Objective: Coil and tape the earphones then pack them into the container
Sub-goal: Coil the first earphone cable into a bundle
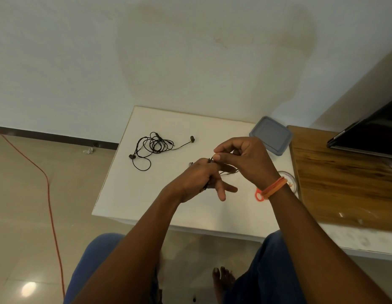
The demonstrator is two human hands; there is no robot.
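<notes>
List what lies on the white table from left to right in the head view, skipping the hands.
Tangled black earphones → orange-handled scissors → grey container lid → tape roll, partly hidden behind the right wrist.

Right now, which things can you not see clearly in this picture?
- Cable between the hands: mostly hidden by left hand and right hand.
- Tape roll: half covered by the right wrist.
- Orange scissors handle: blades hidden behind the wrist.
- Grey container: contents not visible.
</notes>
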